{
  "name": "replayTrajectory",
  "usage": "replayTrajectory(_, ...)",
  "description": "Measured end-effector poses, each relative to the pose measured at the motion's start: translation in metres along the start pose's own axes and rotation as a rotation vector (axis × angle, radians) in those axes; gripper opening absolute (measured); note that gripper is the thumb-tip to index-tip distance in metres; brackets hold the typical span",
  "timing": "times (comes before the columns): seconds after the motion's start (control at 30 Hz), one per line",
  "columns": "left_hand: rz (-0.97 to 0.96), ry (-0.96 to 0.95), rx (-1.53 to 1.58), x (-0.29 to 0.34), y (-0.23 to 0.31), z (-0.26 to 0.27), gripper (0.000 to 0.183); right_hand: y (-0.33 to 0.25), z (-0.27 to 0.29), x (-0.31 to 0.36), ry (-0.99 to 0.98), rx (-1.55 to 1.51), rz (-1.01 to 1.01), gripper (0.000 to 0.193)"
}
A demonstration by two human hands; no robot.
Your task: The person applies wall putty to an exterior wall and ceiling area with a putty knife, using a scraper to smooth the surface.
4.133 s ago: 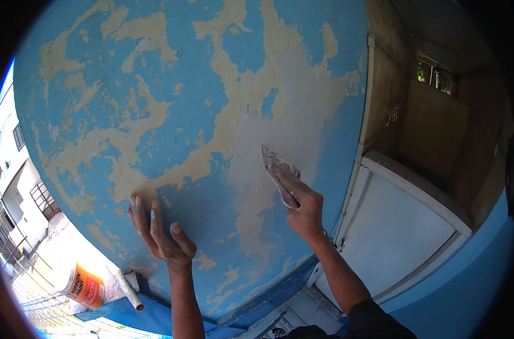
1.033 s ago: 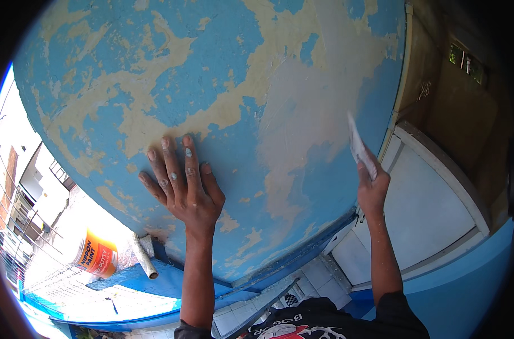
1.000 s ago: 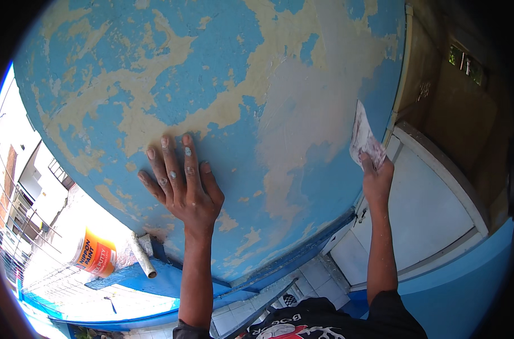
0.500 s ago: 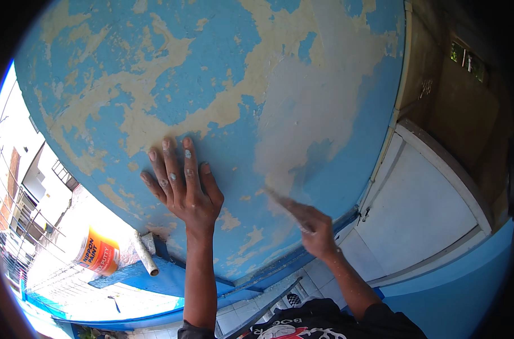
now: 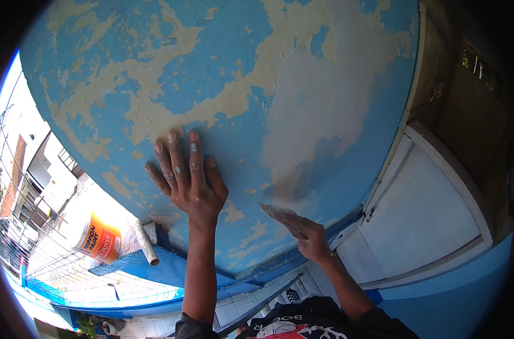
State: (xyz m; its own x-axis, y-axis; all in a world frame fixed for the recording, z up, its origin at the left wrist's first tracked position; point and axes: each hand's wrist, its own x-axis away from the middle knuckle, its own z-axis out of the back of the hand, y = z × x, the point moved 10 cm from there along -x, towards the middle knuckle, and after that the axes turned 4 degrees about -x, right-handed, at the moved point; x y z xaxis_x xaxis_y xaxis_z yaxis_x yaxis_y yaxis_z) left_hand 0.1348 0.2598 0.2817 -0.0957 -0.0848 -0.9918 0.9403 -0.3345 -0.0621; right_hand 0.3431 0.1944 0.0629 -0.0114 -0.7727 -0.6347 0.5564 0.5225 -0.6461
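My left hand [image 5: 193, 183] lies flat on the blue wall [image 5: 223, 68], fingers spread, with pale smears on the fingers. In my right hand [image 5: 313, 240] is a putty knife [image 5: 281, 216], its blade tipped up and left close to the wall; whether the edge touches I cannot tell. Cream patches show where the blue paint has come off. A broad coat of greyish-white putty [image 5: 302, 101] covers the wall above the knife, and its lower end thins out near the blade. My fingers hide most of the knife's handle.
An orange and white putty bucket [image 5: 101, 240] stands at the left beside a pipe end [image 5: 148, 248] and a blue ledge [image 5: 130, 273]. Wire fencing [image 5: 20, 203] runs along the far left. To the right are a white panel door [image 5: 420, 209] and a wall-edge trim [image 5: 413, 73].
My right hand has moved slightly down and left with the putty knife. The view has shifted a little; my left hand stays on the same spot of the wall.
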Motion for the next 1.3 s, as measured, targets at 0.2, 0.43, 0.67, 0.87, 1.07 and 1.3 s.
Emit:
replayTrajectory(0.2, -0.007, -0.003, 0.006, 0.001, 0.000, 0.004, 0.045, -0.048, 0.100, -0.053, 0.616, -0.019, -0.166, 0.058)
replayTrajectory(0.43, 0.092, 0.237, 0.418, -0.001, -0.021, 0.030, 0.038, -0.091, -0.071, -0.060, 0.437, 0.328, 0.096, 0.078)
replayTrajectory(0.67, -0.041, 0.246, 0.322, 0.006, -0.049, 0.043, 0.033, -0.086, -0.034, -0.015, 0.288, -0.028, 0.078, 0.075)
replayTrajectory(0.87, -0.038, 0.281, 0.399, 0.012, -0.025, 0.031, 0.031, -0.087, 0.009, -0.068, 0.457, 0.292, 0.066, 0.071)
replayTrajectory(1.07, -0.094, 0.249, 0.295, 0.007, -0.047, 0.047, 0.031, -0.046, 0.021, -0.018, 0.328, -0.094, -0.056, 0.043)
replayTrajectory(1.3, -0.045, 0.262, 0.361, 0.010, -0.037, 0.037, 0.032, 0.088, 0.335, -0.080, 0.947, -0.236, -0.267, 0.024)
